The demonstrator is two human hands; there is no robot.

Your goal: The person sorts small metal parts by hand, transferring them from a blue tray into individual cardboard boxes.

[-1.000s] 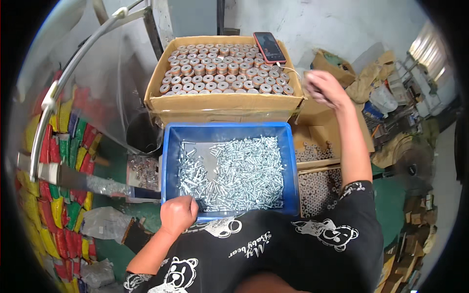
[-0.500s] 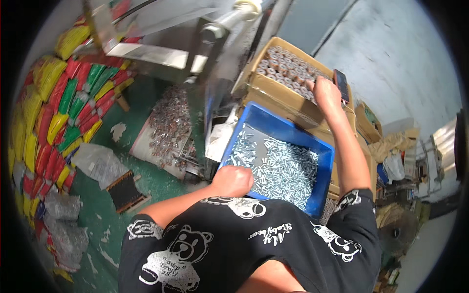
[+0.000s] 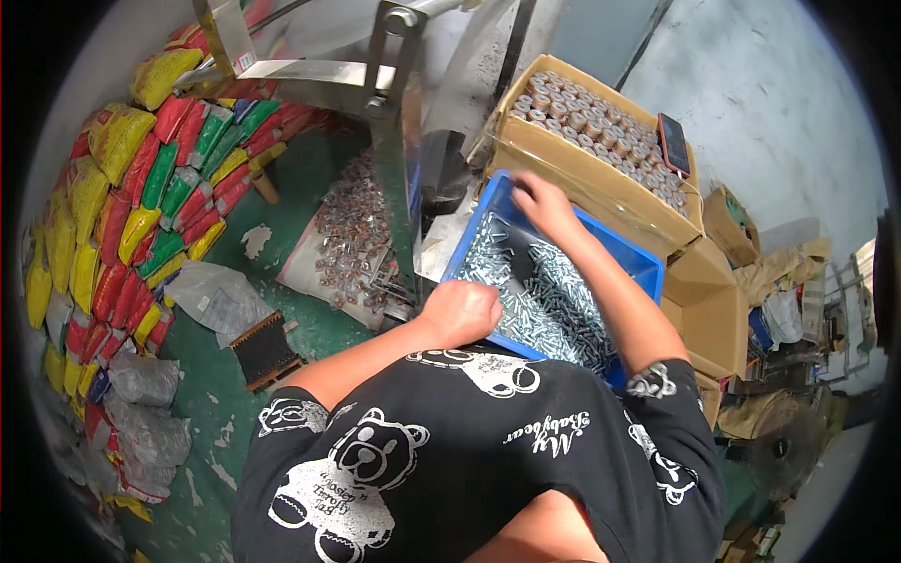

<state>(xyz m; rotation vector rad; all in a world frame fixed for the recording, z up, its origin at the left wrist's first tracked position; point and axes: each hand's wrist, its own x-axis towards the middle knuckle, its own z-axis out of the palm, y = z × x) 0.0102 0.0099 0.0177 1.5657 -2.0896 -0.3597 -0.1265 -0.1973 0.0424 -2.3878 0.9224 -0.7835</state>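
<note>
A blue plastic tray (image 3: 650,266) in front of me holds a heap of small silver metal pins or screws (image 3: 560,310). My left hand (image 3: 462,311) is a closed fist at the tray's near left side, by the pins; whatever its fingers hold is hidden. Over the tray's far left part is my right hand (image 3: 546,208), its fingers smeared by motion. Just beyond the tray, an open cardboard box (image 3: 572,174) holds rows of short brown cylinders (image 3: 601,127) with pale ring-shaped tops.
A phone (image 3: 673,144) leans at the box's right edge, and another open carton (image 3: 709,305) stands right of the tray. Left is a metal frame (image 3: 314,72) above a floor pile of small parts (image 3: 352,239). Stacked colourful sacks (image 3: 141,188) line the far left.
My right hand has drawn back from the cylinders in the cardboard box to above the blue tray. The left fist stays by the tray's side. The whole view has shifted slightly.
</note>
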